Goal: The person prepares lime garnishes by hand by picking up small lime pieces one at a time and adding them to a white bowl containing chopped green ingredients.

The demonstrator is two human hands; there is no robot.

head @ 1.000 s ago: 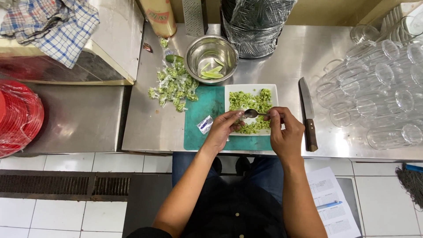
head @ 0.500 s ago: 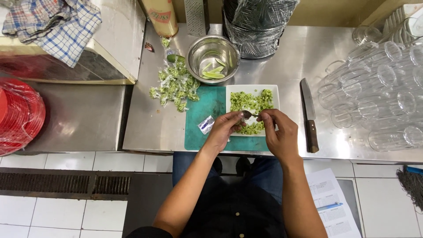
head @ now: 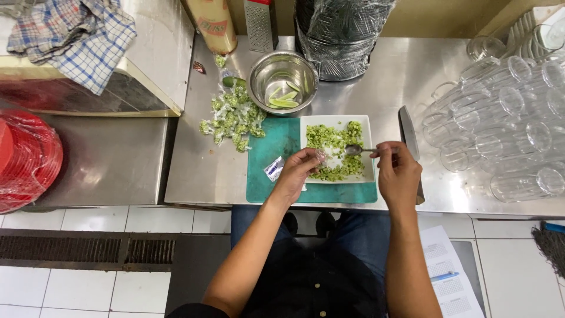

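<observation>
While the steel counter [head: 194, 176] bears a teal cutting board [head: 282, 141], the white square dish [head: 368, 147] of chopped greens sits on it (right half); right hand [head: 399, 175] pinches a spoon [head: 355, 149] over the dish, left hand [head: 301, 171] curls, fingertips at the dish's edge.

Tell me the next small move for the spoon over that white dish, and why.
Probably dip the spoon down and scoop. The right hand holds its handle with the bowl hovering over a bare patch of the white square dish, while chopped green pieces ring that patch. The left hand already rests at the dish's near-left edge, steadying it.
</observation>
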